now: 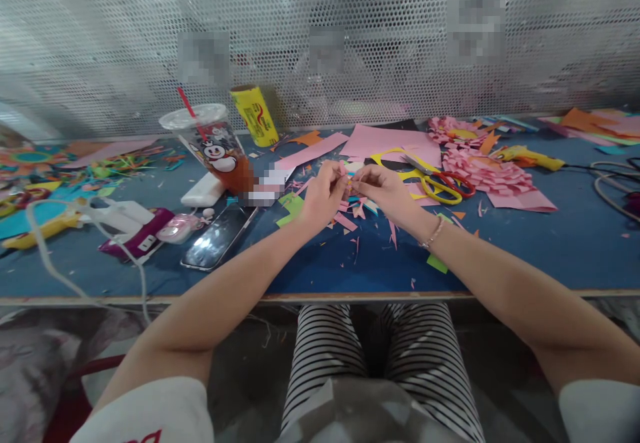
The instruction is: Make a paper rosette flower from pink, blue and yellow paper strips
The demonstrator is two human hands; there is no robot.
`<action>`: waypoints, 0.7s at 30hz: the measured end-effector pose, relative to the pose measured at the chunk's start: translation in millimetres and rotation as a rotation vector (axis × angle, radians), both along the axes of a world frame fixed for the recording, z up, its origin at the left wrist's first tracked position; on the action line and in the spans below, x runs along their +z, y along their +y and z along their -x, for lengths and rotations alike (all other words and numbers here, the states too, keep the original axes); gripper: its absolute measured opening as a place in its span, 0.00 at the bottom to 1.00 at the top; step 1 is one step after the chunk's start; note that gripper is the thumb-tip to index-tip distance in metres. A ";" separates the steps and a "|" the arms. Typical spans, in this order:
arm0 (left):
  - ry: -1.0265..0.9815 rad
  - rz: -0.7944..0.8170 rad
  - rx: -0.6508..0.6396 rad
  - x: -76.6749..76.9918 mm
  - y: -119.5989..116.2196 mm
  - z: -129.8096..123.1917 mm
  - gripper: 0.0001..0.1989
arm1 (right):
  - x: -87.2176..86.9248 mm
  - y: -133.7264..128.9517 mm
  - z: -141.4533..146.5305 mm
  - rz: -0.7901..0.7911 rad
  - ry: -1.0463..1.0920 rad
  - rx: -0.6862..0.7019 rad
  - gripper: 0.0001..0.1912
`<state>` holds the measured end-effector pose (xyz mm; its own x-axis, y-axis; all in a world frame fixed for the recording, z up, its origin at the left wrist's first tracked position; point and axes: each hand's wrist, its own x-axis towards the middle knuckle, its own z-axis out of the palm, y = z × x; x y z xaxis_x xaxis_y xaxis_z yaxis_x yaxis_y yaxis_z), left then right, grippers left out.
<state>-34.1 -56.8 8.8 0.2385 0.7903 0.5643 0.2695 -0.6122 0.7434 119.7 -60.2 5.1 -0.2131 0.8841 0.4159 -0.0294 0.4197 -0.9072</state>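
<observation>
My left hand (323,193) and my right hand (383,190) meet over the blue table, fingertips pinched together on a small piece of coloured paper (349,180). Pink and some orange show on it; most of it is hidden by the fingers. Pink paper scraps (345,222) and green scraps (290,208) lie under and around the hands. Just beyond my right hand are yellow-handled scissors (441,190) and red-handled scissors (461,183). Fringed pink paper flowers (487,170) sit farther right, beside pink sheets (393,142).
Left of my hands stand a drink cup (220,153) with a red straw and a yellow tube (255,115). A phone (219,238), purple power strip (137,235) and white cable (43,246) lie nearer. Yellow glue guns (533,158) rest on both sides. A perforated metal panel (390,43) rises behind.
</observation>
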 end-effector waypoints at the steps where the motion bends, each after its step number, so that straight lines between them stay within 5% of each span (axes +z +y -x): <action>1: -0.001 -0.004 0.008 -0.1 -0.2 -0.1 0.05 | -0.3 0.2 -0.1 -0.009 -0.011 -0.013 0.10; 21: -0.049 -0.036 0.111 -3.6 -1.2 -4.4 0.05 | -5.2 2.2 6.3 -0.021 0.008 -0.002 0.06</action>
<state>-29.7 -58.0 5.1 0.1221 0.7893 0.6018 0.3008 -0.6072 0.7354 113.5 -58.0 -0.1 -0.2079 0.8757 0.4358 -0.0358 0.4384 -0.8981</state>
